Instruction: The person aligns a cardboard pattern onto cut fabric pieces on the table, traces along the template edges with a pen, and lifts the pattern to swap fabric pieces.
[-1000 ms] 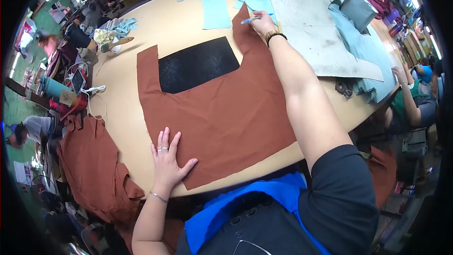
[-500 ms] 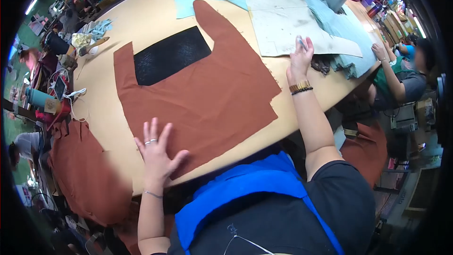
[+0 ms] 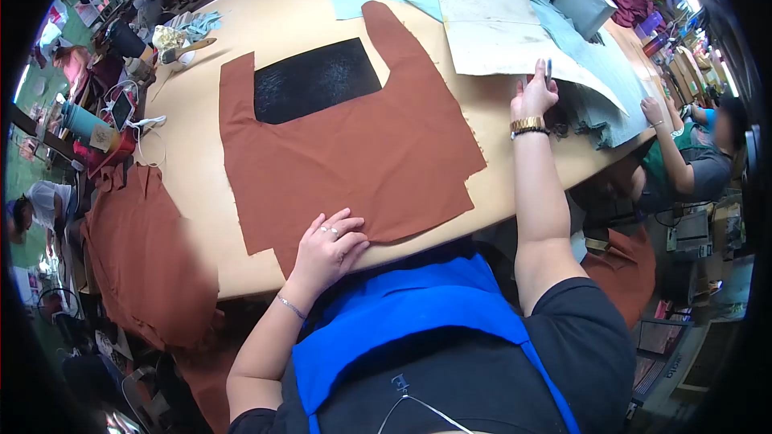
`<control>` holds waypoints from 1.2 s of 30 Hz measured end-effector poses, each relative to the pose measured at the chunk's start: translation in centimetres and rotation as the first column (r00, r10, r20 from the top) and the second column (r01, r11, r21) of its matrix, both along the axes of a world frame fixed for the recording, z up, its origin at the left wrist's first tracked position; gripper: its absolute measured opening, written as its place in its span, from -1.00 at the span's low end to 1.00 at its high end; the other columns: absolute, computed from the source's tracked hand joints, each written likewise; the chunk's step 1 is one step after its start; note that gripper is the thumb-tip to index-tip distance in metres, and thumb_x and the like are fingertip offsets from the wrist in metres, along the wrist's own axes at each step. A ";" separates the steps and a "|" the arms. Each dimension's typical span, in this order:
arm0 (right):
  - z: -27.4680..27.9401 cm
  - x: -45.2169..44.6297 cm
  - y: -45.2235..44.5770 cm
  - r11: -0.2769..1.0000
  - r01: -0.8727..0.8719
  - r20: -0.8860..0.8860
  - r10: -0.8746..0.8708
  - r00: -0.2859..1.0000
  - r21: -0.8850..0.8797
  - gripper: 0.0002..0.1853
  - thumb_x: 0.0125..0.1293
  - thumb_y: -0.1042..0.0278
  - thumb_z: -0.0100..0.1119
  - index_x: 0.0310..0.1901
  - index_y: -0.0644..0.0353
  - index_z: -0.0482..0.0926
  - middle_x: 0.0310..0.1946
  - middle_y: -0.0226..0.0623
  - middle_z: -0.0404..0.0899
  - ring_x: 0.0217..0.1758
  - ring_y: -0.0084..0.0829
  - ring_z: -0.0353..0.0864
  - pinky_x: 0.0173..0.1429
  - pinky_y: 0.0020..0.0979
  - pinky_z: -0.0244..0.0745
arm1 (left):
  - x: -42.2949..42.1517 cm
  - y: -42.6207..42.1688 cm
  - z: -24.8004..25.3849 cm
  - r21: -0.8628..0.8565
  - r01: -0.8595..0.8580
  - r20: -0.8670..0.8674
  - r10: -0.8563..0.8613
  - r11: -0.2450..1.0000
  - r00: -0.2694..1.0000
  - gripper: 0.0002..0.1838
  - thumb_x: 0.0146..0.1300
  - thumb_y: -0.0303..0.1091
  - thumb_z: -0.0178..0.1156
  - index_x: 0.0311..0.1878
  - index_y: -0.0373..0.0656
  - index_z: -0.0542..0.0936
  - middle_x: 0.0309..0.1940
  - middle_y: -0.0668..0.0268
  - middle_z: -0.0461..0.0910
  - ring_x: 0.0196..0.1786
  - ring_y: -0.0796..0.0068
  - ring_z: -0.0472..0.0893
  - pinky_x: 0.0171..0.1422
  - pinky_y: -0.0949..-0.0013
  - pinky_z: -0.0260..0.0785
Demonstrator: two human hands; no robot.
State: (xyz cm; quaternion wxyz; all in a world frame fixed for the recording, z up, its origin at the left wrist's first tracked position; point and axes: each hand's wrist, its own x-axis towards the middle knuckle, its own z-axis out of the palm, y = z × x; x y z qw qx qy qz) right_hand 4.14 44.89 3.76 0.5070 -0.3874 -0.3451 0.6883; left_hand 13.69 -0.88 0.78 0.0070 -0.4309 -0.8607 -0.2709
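Observation:
A reddish-brown cut fabric piece (image 3: 346, 161) lies on the table, one corner hanging over its near edge. My left hand (image 3: 330, 247) rests on the fabric's near edge, fingers loosely bent and slightly apart. A black rectangular sheet (image 3: 318, 82) shows in the fabric's cut-out. To the right, my right hand (image 3: 535, 98) is closed at the near edge of a large white card pattern (image 3: 498, 44), which is raised and bowed there. A slim pen-like tool (image 3: 548, 71) sticks up between its fingers. How the fingertips meet the card is partly hidden.
Light blue fabric (image 3: 623, 104) and a grey metal weight (image 3: 585, 6) are by the card. A brush (image 3: 189, 50) lies at the left on the table (image 3: 189, 145). Brown fabric (image 3: 141, 249) hangs off the left side. Another person's hand (image 3: 653, 110) is at the right edge.
My left hand has gone from spread flat to bent, shifting right and up along the near edge. My right hand has moved slightly right and now lifts the card's near edge.

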 end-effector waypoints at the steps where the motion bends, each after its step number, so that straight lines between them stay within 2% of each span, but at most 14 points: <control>1: 0.5 -0.2 0.2 1.000 0.003 -0.030 -0.004 1.000 -0.012 -0.43 0.25 0.17 0.39 0.19 0.04 0.31 -0.02 -0.38 0.48 -0.05 -0.45 0.45 -0.14 -0.29 0.42 | 0.3 -0.1 0.1 -0.004 0.004 0.006 -0.004 1.000 1.000 -0.83 0.17 -0.16 0.36 -0.23 0.02 0.68 0.09 0.38 0.64 0.31 0.22 0.51 0.38 -0.15 0.28; 7: 3.3 -1.8 0.9 0.955 -0.183 0.032 0.180 0.983 0.235 -0.66 0.32 0.35 0.24 0.09 0.22 0.50 -0.16 -0.37 0.59 -0.26 -0.52 0.56 -0.32 -0.42 0.49 | 2.4 -0.1 2.0 -0.040 -0.008 0.022 0.009 0.999 1.000 -0.66 0.13 -0.06 0.39 -0.07 0.02 0.69 0.19 0.31 0.58 0.39 0.17 0.42 0.47 -0.20 0.11; 9: 4.8 -2.9 2.9 0.843 -0.144 0.011 0.162 0.987 0.519 -0.63 0.32 0.40 0.22 0.13 0.29 0.49 -0.09 -0.33 0.60 -0.15 -0.49 0.60 -0.23 -0.39 0.56 | 2.7 -0.7 2.0 -0.045 0.014 0.077 -0.010 0.999 0.997 -0.60 0.11 -0.03 0.41 -0.03 0.01 0.69 0.20 0.31 0.57 0.41 0.15 0.39 0.50 -0.22 0.04; 12: 11.7 -2.1 -0.4 0.780 -0.131 -0.106 0.245 0.964 0.612 -0.64 0.35 0.43 0.20 0.14 0.33 0.50 -0.01 -0.30 0.61 -0.04 -0.44 0.61 0.04 -0.40 0.54 | 2.2 -2.1 2.1 0.016 0.067 0.178 -0.069 0.998 0.982 -0.65 0.16 -0.13 0.39 -0.02 -0.06 0.68 0.14 0.23 0.60 0.34 0.16 0.47 0.46 -0.09 0.18; 15: 17.3 -1.0 -4.1 0.772 -0.309 -0.209 0.489 0.847 0.555 -0.65 0.40 0.34 0.19 0.15 0.29 0.53 0.07 -0.31 0.58 0.05 -0.53 0.59 0.15 -0.46 0.48 | 0.6 -2.8 2.4 0.267 -0.122 0.607 -0.068 0.956 0.792 -0.72 0.21 -0.29 0.33 -0.02 -0.14 0.66 0.06 0.16 0.63 0.22 0.23 0.56 0.36 0.14 0.33; 16: 17.3 -1.5 -1.7 0.677 -0.422 -0.206 0.643 0.737 0.604 -0.62 0.37 0.37 0.23 0.17 0.26 0.48 0.07 -0.26 0.59 0.13 -0.31 0.60 0.24 -0.27 0.53 | -0.2 -2.5 2.5 0.376 -0.171 0.542 -0.067 0.911 0.838 -0.78 0.30 -0.37 0.25 -0.04 -0.23 0.65 -0.04 0.14 0.66 0.05 0.32 0.63 0.18 0.34 0.46; 17: 18.4 -1.1 -3.5 0.651 -0.468 -0.178 0.677 0.714 0.598 -0.66 0.40 0.32 0.21 0.13 0.27 0.51 0.09 -0.25 0.60 0.10 -0.38 0.62 0.21 -0.34 0.56 | -1.4 -2.5 2.3 0.438 -0.258 0.602 -0.067 0.861 0.796 -0.77 0.36 -0.34 0.17 -0.03 -0.26 0.64 -0.01 0.21 0.64 0.10 0.34 0.59 0.26 0.31 0.38; 20: 21.8 1.4 -13.1 0.605 -0.586 -0.132 0.748 0.651 0.539 -0.67 0.43 0.24 0.15 0.10 0.24 0.51 -0.09 -0.30 0.64 -0.07 -0.50 0.65 0.06 -0.49 0.54 | -5.6 -1.0 3.1 0.515 -0.657 0.857 -0.317 0.550 0.406 -0.33 0.48 0.21 -0.17 0.42 -0.10 0.30 0.28 0.16 0.43 0.29 0.28 0.47 0.35 0.15 0.32; 23: 20.1 0.9 -10.2 0.388 -0.837 -0.020 0.910 0.413 0.386 -0.67 0.44 0.24 0.15 0.10 0.26 0.55 0.08 -0.26 0.62 0.09 -0.49 0.63 0.17 -0.43 0.56 | -9.3 -0.4 2.9 0.618 -0.705 0.623 -0.764 0.348 0.169 -0.23 0.42 0.34 -0.19 0.46 -0.05 0.26 0.36 0.14 0.36 0.38 0.20 0.38 0.45 0.12 0.21; 26: 17.7 1.1 -12.7 0.361 -0.738 0.045 0.883 0.467 0.570 -0.61 0.50 0.12 0.05 0.12 0.27 0.58 0.04 -0.33 0.65 -0.07 -0.59 0.67 0.09 -0.53 0.59 | -11.0 -0.2 3.2 0.709 -0.673 0.391 -0.912 0.213 0.123 -0.17 0.38 0.37 -0.12 0.49 -0.05 0.20 0.40 0.11 0.33 0.44 0.15 0.31 0.51 0.09 0.14; 29: 14.5 1.9 -10.6 0.295 -0.876 0.090 0.931 0.353 0.382 -0.55 0.46 0.12 0.13 0.19 0.30 0.50 0.00 -0.33 0.62 -0.05 -0.61 0.61 0.05 -0.55 0.53 | -10.7 -2.3 3.8 0.643 -0.712 0.621 -0.737 0.284 0.267 -0.13 0.35 0.36 -0.03 0.51 -0.08 0.17 0.41 0.09 0.30 0.45 0.12 0.29 0.53 0.07 0.11; 31: 11.6 2.4 -8.5 0.236 -0.902 0.146 0.941 0.305 0.362 -0.52 0.43 0.14 0.19 0.21 0.32 0.48 -0.01 -0.31 0.62 -0.05 -0.59 0.61 0.05 -0.52 0.51 | -10.5 -5.3 2.5 0.497 -0.806 0.827 -0.457 0.322 0.327 -0.23 0.38 0.07 0.15 0.47 -0.22 0.19 0.39 0.10 0.31 0.43 0.18 0.29 0.54 0.13 0.06; 33: 8.4 2.9 -6.8 0.333 -0.855 0.402 0.775 0.488 0.397 -0.50 0.35 0.25 0.29 0.21 0.38 0.46 0.01 -0.28 0.61 -0.03 -0.54 0.61 0.08 -0.53 0.51 | -9.6 -7.4 2.7 0.496 -0.809 0.857 -0.027 0.315 0.515 -0.32 0.41 -0.24 0.15 0.47 -0.30 0.13 0.37 0.11 0.34 0.41 0.31 0.34 0.52 0.26 0.11; 36: 3.7 3.5 -6.2 0.258 -0.908 0.514 0.757 0.403 0.331 -0.45 0.28 0.33 0.36 0.24 0.36 0.46 0.09 -0.23 0.59 0.06 -0.50 0.58 0.17 -0.47 0.48 | -8.8 -10.0 1.5 0.405 -0.772 0.827 0.163 0.490 0.537 -0.38 0.35 -0.37 0.22 0.40 -0.28 0.22 0.22 0.06 0.50 0.27 0.37 0.49 0.37 0.29 0.33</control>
